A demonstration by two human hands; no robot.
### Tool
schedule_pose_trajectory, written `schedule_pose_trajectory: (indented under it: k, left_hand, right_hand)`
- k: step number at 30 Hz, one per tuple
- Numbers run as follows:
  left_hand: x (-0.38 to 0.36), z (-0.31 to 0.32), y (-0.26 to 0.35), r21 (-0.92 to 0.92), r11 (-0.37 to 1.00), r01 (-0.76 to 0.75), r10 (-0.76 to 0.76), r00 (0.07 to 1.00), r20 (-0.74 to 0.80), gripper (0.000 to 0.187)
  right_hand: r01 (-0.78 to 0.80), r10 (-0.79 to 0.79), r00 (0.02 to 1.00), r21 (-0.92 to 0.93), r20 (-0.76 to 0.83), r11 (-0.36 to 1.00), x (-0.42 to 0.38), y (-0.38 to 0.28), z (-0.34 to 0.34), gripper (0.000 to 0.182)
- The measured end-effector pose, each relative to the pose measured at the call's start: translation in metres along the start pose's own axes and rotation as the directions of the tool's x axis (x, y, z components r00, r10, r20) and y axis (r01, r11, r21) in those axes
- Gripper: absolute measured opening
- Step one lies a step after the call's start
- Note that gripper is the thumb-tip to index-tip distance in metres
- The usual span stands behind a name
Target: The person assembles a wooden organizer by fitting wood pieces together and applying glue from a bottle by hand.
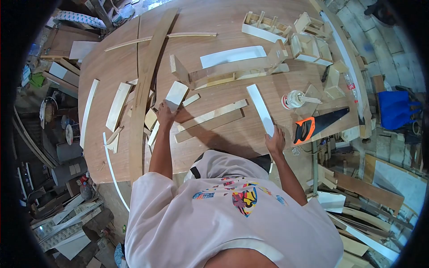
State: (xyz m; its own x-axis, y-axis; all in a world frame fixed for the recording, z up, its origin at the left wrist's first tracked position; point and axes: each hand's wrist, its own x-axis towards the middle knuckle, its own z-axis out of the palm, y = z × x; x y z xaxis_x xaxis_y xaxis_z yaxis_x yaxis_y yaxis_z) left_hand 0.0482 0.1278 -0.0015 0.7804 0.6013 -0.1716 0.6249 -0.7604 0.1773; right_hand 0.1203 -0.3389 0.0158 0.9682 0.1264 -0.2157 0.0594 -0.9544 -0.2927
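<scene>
My left hand [166,111] is closed around the near end of a short pale wood block [177,94]. In my right hand [275,139] is the near end of a long white board strip [260,107], which points away from me across the table. Between my hands lies a plain wood strip [212,119], set at a slant. A small wood offcut [191,99] rests just right of the block. Beyond stands a long wooden piece with upright ends [230,73], and a white panel [233,56] lies behind it.
An orange-handled handsaw [319,125] and a white tub [292,99] with a brush or stick across it are at right. Small wooden boxes [311,48] stand at the back right. A long plank [149,80] crosses the table at left, with offcuts beside it.
</scene>
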Motion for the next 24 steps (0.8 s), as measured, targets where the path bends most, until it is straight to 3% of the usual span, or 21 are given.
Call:
schedule_pose_trajectory:
  k: [5,6,11,14,19,24]
  left_hand:
    - [-0.008,0.015,-0.010,-0.100,0.992,-0.074,0.061,0.990,-0.124,0.087]
    - [-0.012,0.013,-0.006,-0.121,0.987,-0.101,0.081,0.983,-0.163,0.081]
    - [-0.050,0.001,0.022,-0.148,0.967,-0.209,0.153,0.935,-0.319,0.058]
    - [-0.069,0.008,0.043,-0.280,0.908,-0.312,0.192,0.903,-0.383,0.042]
    - [-0.111,0.049,0.075,-0.218,0.891,-0.398,0.321,0.893,-0.315,0.047]
    - [-0.133,0.070,0.100,-0.010,0.968,-0.252,0.237,0.923,-0.302,0.053]
  right_hand:
    - [0.057,-0.055,0.995,0.015,-0.086,0.998,0.010,0.002,0.008,0.048]
    - [0.083,-0.082,0.986,-0.001,-0.147,0.997,0.010,0.000,0.008,0.047]
    - [0.104,-0.105,0.983,-0.013,-0.147,0.994,0.017,0.002,0.013,0.048]
    - [0.268,-0.234,0.940,0.112,-0.250,0.957,0.029,0.012,0.023,0.051]
    - [0.320,-0.286,0.940,0.189,-0.186,0.929,0.044,0.026,0.020,0.049]
    - [0.386,-0.370,0.922,0.211,-0.112,0.898,0.052,0.031,0.017,0.048]
